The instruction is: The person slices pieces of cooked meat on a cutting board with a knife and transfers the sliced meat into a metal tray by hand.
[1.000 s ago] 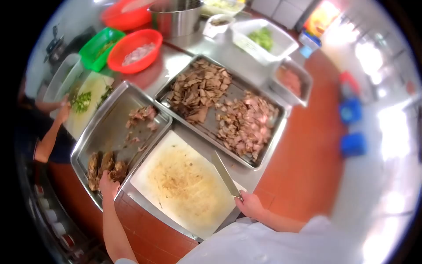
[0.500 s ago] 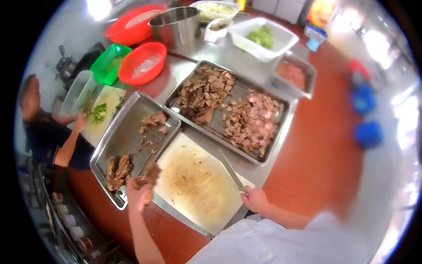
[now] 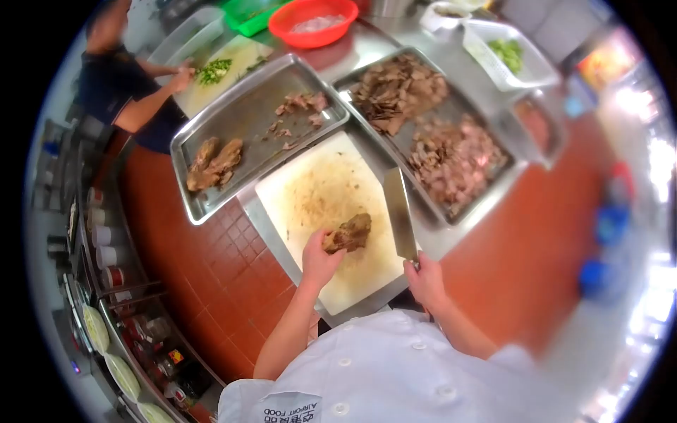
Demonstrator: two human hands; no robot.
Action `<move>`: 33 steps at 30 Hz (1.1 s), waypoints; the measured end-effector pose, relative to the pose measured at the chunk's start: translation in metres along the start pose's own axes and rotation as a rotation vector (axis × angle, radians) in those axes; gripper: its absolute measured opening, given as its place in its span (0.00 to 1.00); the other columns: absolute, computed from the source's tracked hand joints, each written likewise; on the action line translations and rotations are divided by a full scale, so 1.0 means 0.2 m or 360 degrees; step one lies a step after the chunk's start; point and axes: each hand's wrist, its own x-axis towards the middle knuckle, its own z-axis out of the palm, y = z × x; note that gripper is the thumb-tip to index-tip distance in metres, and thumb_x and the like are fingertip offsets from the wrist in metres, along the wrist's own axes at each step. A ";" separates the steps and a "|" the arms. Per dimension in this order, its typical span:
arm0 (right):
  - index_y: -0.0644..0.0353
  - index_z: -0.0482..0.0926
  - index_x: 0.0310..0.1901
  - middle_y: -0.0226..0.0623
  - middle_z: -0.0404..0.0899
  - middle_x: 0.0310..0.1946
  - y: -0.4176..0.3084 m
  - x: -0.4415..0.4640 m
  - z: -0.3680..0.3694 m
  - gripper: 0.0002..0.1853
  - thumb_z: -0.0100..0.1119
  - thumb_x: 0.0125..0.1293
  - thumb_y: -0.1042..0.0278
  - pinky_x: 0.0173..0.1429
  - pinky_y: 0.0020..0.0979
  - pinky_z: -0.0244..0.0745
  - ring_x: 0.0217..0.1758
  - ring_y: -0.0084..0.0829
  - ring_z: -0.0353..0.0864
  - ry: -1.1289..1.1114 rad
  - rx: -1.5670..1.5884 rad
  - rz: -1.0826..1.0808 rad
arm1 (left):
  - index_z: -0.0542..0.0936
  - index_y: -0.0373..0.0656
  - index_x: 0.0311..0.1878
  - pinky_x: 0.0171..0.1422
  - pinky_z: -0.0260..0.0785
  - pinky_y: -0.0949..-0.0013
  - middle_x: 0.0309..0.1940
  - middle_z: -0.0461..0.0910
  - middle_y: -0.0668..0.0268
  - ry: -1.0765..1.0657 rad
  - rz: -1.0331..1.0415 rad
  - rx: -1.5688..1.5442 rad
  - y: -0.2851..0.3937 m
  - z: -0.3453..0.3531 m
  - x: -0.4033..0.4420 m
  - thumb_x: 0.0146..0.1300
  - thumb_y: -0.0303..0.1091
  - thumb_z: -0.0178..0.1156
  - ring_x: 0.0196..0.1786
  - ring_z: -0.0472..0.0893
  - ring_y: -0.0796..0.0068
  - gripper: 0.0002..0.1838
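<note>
My left hand [image 3: 323,258] grips a brown chunk of cooked meat [image 3: 350,233] over the lower middle of a stained white cutting board [image 3: 285,187]. Whether the chunk rests on the board I cannot tell. In my right hand [image 3: 424,282] is the handle of a cleaver [image 3: 400,211], its broad blade pointing away from me along the board's right edge. Left of the board, a metal tray [image 3: 250,106] holds whole browned meat pieces [image 3: 214,164] and smaller scraps [image 3: 302,104]. Beyond the board, a second metal tray [image 3: 451,107] carries two heaps of cut meat, a darker pile [image 3: 398,88] and a pinker pile [image 3: 455,158].
At the far left a co-worker [image 3: 123,84] stands by another board with chopped greens [image 3: 214,71]. A red bowl [image 3: 314,39], a green basket [image 3: 248,27] and a white basket of greens [image 3: 486,65] line the back. Shelves with containers [image 3: 106,257] run along the left.
My left hand has brought the meat chunk from beside the left tray to over the cutting board. The cleaver has been raised and turned more upright. The view has shifted too.
</note>
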 end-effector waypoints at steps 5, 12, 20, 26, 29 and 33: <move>0.67 0.79 0.38 0.51 0.78 0.21 -0.07 -0.06 0.04 0.15 0.64 0.70 0.60 0.33 0.45 0.73 0.24 0.49 0.79 -0.0319 0.0202 0.0085 | 0.80 0.39 0.60 0.62 0.76 0.55 0.52 0.83 0.52 0.0043 0.0003 0.0095 -0.05 0.01 0.01 0.51 0.39 0.77 0.57 0.83 0.51 0.32; 0.66 0.80 0.40 0.50 0.79 0.22 -0.06 -0.13 0.07 0.16 0.65 0.70 0.58 0.33 0.44 0.73 0.24 0.46 0.78 -0.0378 0.0195 0.0057 | 0.82 0.37 0.57 0.63 0.75 0.57 0.53 0.81 0.51 0.0045 -0.0069 0.0133 -0.02 0.03 0.06 0.57 0.36 0.71 0.58 0.81 0.52 0.25; 0.66 0.82 0.43 0.48 0.78 0.23 -0.17 -0.13 0.05 0.16 0.65 0.70 0.58 0.35 0.41 0.73 0.25 0.41 0.76 -0.0490 0.0255 0.0144 | 0.76 0.36 0.55 0.53 0.76 0.66 0.47 0.79 0.58 0.0334 0.0025 -0.0144 -0.19 0.13 0.02 0.61 0.25 0.64 0.48 0.81 0.68 0.18; 0.67 0.82 0.46 0.42 0.78 0.22 -0.18 -0.08 0.11 0.15 0.63 0.72 0.61 0.32 0.37 0.72 0.23 0.34 0.75 -0.0571 0.0331 0.0013 | 0.72 0.37 0.54 0.47 0.76 0.67 0.47 0.76 0.59 0.0306 -0.0252 -0.0530 -0.14 0.10 -0.02 0.64 0.25 0.62 0.43 0.79 0.72 0.17; 0.66 0.83 0.48 0.32 0.77 0.21 -0.17 -0.06 0.14 0.13 0.62 0.74 0.63 0.28 0.31 0.72 0.20 0.23 0.75 -0.0624 0.0311 -0.0046 | 0.71 0.37 0.53 0.45 0.76 0.68 0.45 0.75 0.61 0.0376 -0.0274 -0.0586 -0.11 0.10 -0.03 0.64 0.24 0.61 0.42 0.79 0.73 0.15; 0.67 0.81 0.41 0.47 0.79 0.23 -0.26 -0.05 0.11 0.15 0.62 0.71 0.60 0.34 0.42 0.74 0.25 0.42 0.79 -0.0663 0.0213 -0.0080 | 0.70 0.38 0.50 0.47 0.76 0.68 0.44 0.74 0.62 0.0411 -0.0269 -0.0670 -0.11 0.09 -0.05 0.64 0.24 0.60 0.42 0.78 0.73 0.14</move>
